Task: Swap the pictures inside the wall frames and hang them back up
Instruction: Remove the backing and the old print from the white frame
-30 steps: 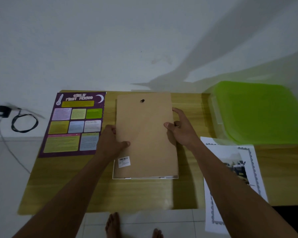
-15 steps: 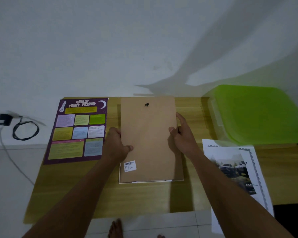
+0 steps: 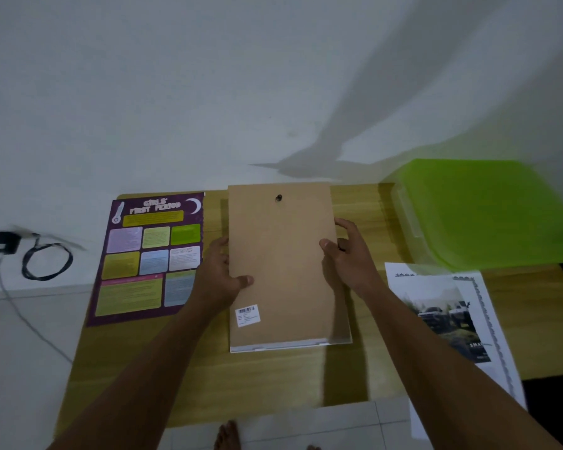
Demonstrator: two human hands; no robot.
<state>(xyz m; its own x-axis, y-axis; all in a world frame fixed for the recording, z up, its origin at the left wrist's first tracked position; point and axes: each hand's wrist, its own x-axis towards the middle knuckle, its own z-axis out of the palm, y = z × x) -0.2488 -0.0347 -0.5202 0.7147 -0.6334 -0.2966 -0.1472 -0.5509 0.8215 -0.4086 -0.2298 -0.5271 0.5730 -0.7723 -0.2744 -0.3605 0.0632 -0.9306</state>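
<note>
Holding backing board (image 3: pixel 280 264) by both long edges: left grip (image 3: pixel 220 277) pinches left edge, thumb on top; right grip (image 3: pixel 348 254) clasps right edge, thumb on top. We judge two-sided hold keeps board square over frame (image 3: pixel 306 344), lying face down mid-counter (image 3: pixel 273 381), white rim showing at near end. Hanger (image 3: pixel 278 198) sits at wall end. Purple poster (image 3: pixel 150 258) left, truck print (image 3: pixel 449 316) right, both face up, near for swap. Poster heading: "GIRLS' FIRST PERIOD". Print shows "SMA", rest unclear. Barcode sticker (image 3: pixel 247 315) text too small for us. Green bin (image 3: pixel 488 212) far right.
</note>
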